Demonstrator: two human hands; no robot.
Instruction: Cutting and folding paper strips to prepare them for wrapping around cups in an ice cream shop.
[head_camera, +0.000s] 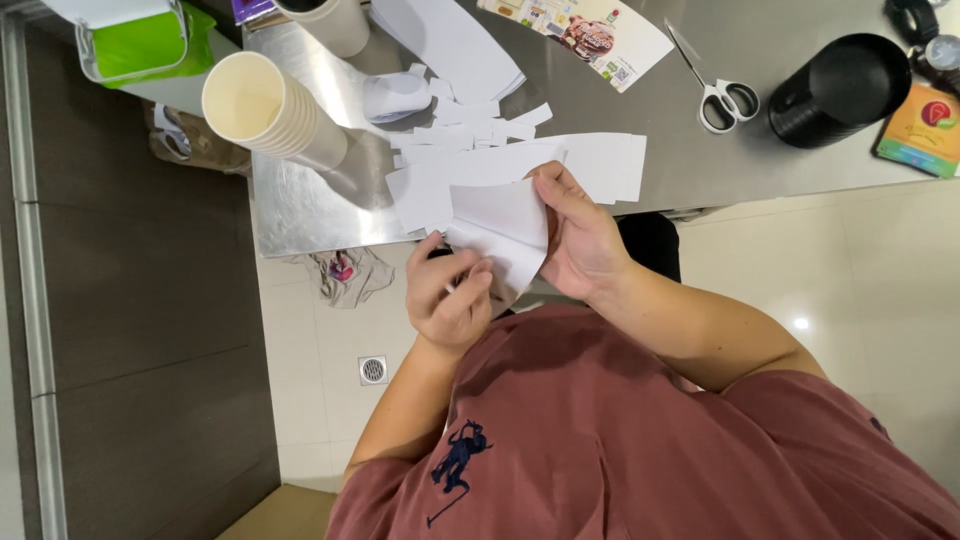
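My right hand (580, 240) grips a curved piece of white paper (505, 225) at its upper edge, just off the front edge of the steel table (300, 215). My left hand (450, 295) is curled at the paper's lower corner, pinching it, with a small thin white object between the fingers that I cannot identify. Larger white paper sheets (600, 160) and several small offcuts (480, 130) lie on the table right behind the hands.
A stack of paper cups (265, 110) lies on its side at the table's left. Scissors (725, 100), a black cylinder (840, 90), a printed curved sheet (585, 30) and an orange booklet (925, 130) lie further back. A rag (345, 272) and a drain (372, 370) are on the floor.
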